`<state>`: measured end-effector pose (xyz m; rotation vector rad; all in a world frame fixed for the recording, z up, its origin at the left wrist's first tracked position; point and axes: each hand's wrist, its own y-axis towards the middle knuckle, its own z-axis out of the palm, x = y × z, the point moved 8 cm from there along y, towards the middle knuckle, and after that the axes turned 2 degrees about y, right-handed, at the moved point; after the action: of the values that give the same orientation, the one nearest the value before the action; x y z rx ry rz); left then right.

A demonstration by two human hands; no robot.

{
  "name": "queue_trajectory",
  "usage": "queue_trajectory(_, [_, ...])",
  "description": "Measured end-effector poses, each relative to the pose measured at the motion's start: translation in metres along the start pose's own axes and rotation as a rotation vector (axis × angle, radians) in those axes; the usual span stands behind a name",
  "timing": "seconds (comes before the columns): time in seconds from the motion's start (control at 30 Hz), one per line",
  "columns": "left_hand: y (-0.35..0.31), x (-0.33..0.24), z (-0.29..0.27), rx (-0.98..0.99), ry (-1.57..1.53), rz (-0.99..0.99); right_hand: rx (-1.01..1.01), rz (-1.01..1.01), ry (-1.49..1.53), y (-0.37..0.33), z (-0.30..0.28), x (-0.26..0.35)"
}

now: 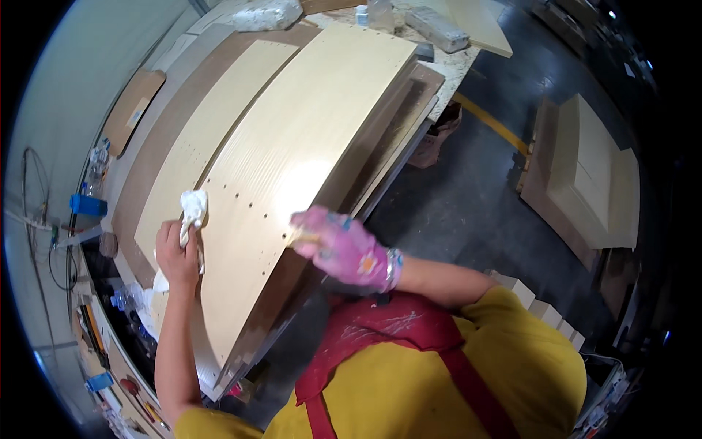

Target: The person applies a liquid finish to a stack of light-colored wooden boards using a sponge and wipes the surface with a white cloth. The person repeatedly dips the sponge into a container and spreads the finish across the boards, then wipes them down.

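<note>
My bare left hand (178, 256) is closed round a crumpled white cloth (194, 208), over the left edge of a pale wood-grain panel (292, 124). A row of small dark holes crosses this panel near its close end. My right hand (344, 249) wears a pink patterned glove and is at the panel's right edge, beside the holes. Its fingers are curled, slightly blurred, round a small yellowish thing that I cannot make out. A narrower pale panel (212, 110), also drilled, lies alongside on the left.
Brown boards (398, 139) are stacked under the panels. A wrapped block (436, 29) and small bottles stand at the far end of the bench. On the left are a blue box (88, 205) and clear bottles. More pale panels (581, 175) are stacked on the right, beyond a yellow floor line (490, 121).
</note>
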<state>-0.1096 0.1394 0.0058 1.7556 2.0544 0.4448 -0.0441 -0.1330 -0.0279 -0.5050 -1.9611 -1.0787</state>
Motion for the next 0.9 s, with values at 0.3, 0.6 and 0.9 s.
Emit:
queue_trajectory(0.3, [0.000, 0.002, -0.003, -0.021, -0.089, 0.012, -0.377, 0.507, 0.677, 0.008, -0.088, -0.077])
queue_trajectory(0.6, [-0.003, 0.002, -0.004, -0.033, -0.152, 0.016, -0.477, 0.088, -0.262, 0.016, -0.067, -0.030])
queue_trajectory(0.9, [-0.005, 0.008, -0.005, -0.041, -0.163, 0.035, -0.196, -0.178, -0.194, -0.043, 0.088, 0.068])
